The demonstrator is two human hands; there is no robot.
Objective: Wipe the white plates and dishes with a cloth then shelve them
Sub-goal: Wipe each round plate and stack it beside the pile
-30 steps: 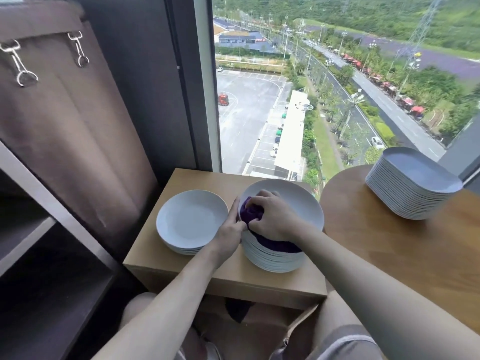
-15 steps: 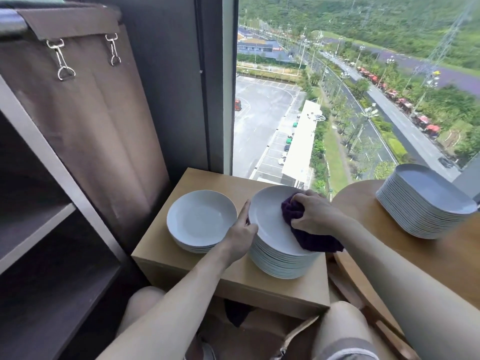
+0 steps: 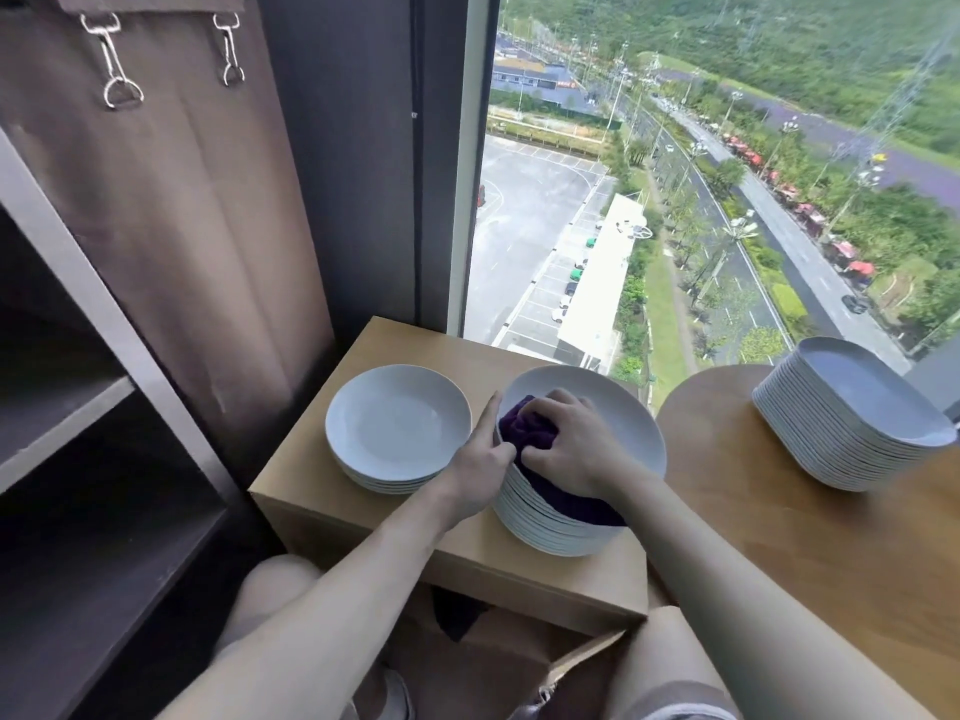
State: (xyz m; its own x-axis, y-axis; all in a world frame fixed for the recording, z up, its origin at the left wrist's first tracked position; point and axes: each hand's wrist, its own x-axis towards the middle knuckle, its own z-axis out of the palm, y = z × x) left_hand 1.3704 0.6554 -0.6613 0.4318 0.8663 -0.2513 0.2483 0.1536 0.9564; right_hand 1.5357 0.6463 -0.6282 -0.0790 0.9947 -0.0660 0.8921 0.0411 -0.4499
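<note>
The right hand (image 3: 571, 444) has its grip closed round a bunched purple cloth (image 3: 522, 426), knuckles up, pressing it into the hollow of the top plate (image 3: 628, 407) of the tall stack (image 3: 550, 532). Wadding the cloth this way seems meant to give a firm pad for rubbing, while a loose tail of it trails over the near rim. The left hand (image 3: 478, 467) leans against the left side of that stack with its forefinger straight along the rim, probably to keep the plates from sliding or turning under the wiping; its other fingers are hidden, so I cannot tell whether its grip is wide or pinches the edge. The stack stands on the small wooden tabletop (image 3: 400, 345) just beyond the knees, within easy reach of both hands. Near it on the left sits a short stack (image 3: 397, 428) of like plates, perhaps those already wiped. A pile of oblong dishes (image 3: 852, 407) sits on the round tabletop (image 3: 779, 553) to the right, and the dark shelf (image 3: 62, 413) stands open at the left, close enough, I judge, to take wiped plates
</note>
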